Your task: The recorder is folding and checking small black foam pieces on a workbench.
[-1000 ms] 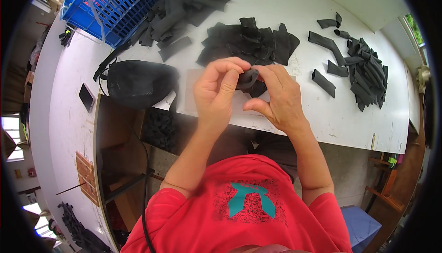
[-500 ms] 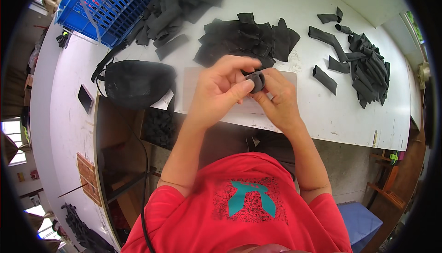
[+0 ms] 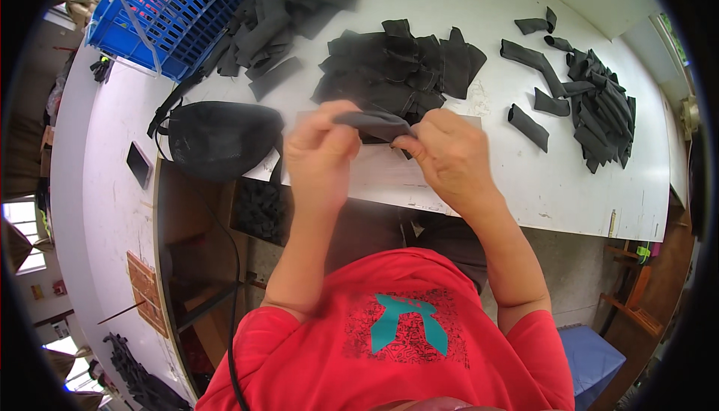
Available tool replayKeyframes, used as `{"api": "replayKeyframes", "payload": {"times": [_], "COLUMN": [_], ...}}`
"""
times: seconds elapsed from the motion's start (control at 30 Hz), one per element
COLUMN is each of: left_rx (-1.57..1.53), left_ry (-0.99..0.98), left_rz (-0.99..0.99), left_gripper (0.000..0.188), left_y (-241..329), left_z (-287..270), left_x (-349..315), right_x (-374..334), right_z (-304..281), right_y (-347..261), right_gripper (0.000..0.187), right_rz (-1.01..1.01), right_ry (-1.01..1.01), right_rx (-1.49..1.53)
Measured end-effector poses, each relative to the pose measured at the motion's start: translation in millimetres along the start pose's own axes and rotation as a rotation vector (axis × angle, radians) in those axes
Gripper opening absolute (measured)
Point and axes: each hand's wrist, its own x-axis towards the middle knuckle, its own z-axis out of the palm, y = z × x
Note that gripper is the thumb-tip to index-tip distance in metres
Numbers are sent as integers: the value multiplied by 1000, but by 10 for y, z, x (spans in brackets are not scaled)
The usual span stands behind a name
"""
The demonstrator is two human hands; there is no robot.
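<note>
Between my two hands a dark grey fabric tube (image 3: 373,123) is stretched out over the near edge of the white table (image 3: 524,194). My left hand (image 3: 322,145), a little smeared by motion, is closed on its left end. The right end is pinched by my right hand (image 3: 453,153), with the thumb underneath. Just beyond my hands lies a heap of black fabric pieces (image 3: 404,63). A pale board (image 3: 374,168) lies flat below the tube, partly hidden by my hands.
At the far left stands a blue plastic crate (image 3: 168,18), beside a pile of dark grey strips (image 3: 281,22). A black bag (image 3: 225,138) sits left of my hands, with a phone (image 3: 138,164) farther left. Fabric tubes (image 3: 599,115) are heaped on the right.
My hands have moved apart, the left one leftward. The tube, bunched up between my fingers before, is now pulled out lengthwise.
</note>
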Motion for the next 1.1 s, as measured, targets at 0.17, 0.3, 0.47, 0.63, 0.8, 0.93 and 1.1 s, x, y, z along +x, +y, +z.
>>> {"api": "replayKeyframes", "payload": {"times": [0.17, 0.3, 0.47, 0.63, 0.8, 0.93, 1.1], "left_rx": [119, 111, 545, 874, 680, 368, -113], "left_ry": [-81, -267, -488, -578, -328, -195, -13], "left_rz": [-102, -190, -250, -321, -33, -30, -86], "left_gripper": [23, 23, 13, 12, 19, 15, 17], "left_y": [-96, -13, 195, 120, 109, 98, 72], "left_z": [141, 202, 406, 306, 307, 244, 62], "left_x": [12, 148, 325, 352, 143, 101, 161], "right_x": [-186, -130, -255, -371, -237, -113, -46], "right_z": [286, 189, 387, 594, 297, 150, 92], "right_y": [140, 89, 191, 291, 143, 127, 95], "right_gripper": [18, 15, 8, 12, 11, 12, 16], "right_rz": [41, 126, 150, 178, 202, 179, 143], "right_ry": [50, 34, 193, 60, 1, -104, -91], "right_rx": [53, 172, 525, 362, 358, 288, 214]}}
